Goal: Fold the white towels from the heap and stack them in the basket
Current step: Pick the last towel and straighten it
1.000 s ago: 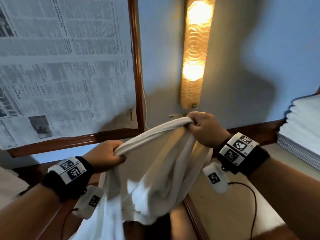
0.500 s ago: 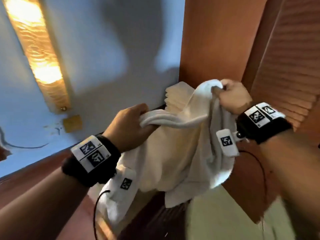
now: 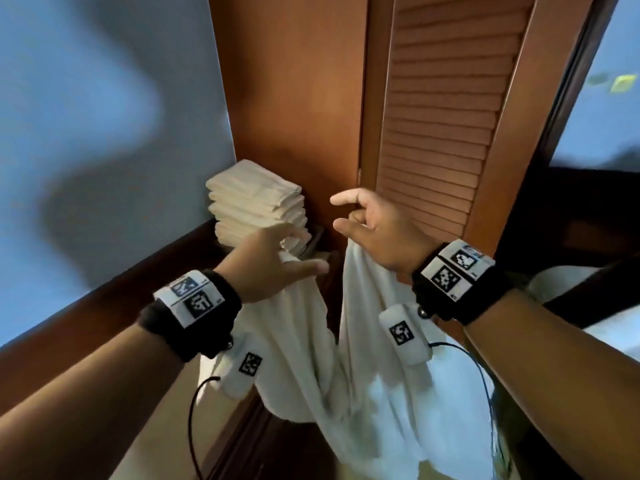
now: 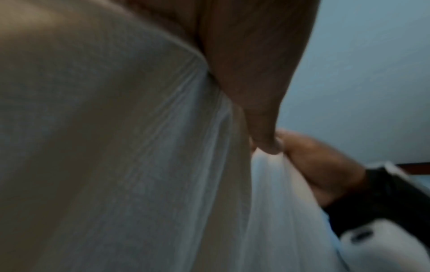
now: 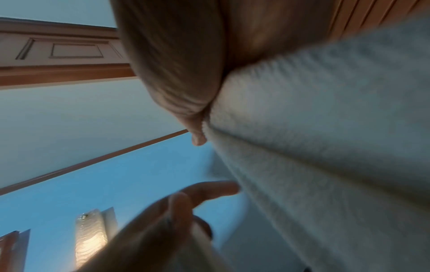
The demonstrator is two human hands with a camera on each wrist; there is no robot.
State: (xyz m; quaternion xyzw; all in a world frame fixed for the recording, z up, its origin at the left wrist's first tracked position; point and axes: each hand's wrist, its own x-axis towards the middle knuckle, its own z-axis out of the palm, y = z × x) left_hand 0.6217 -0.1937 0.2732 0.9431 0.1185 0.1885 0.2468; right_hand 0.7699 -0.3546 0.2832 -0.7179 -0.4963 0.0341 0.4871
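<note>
A white towel (image 3: 367,368) hangs unfolded in the air in front of the louvred door (image 3: 446,126), drooping in two long limp drapes that meet in a loose bunch low down. The cloth is soft and rumpled, with lengthwise creases running down from each held point.

The right hand (image 3: 377,233) is raised just in front of the door, back of the hand toward the head camera. It pinches the towel's top edge, while the forefinger and another finger stick out loosely to the left, away from the cloth. The left hand (image 3: 270,268) is lower and farther from the door, palm down, fingers spread and reaching forward; the towel's other end hangs from under it, and the left wrist view shows the thumb pressed against the cloth. How firmly that hand grips cannot be told.

Left of the door, in the corner, stands a neat stack of folded towels (image 3: 258,202).
</note>
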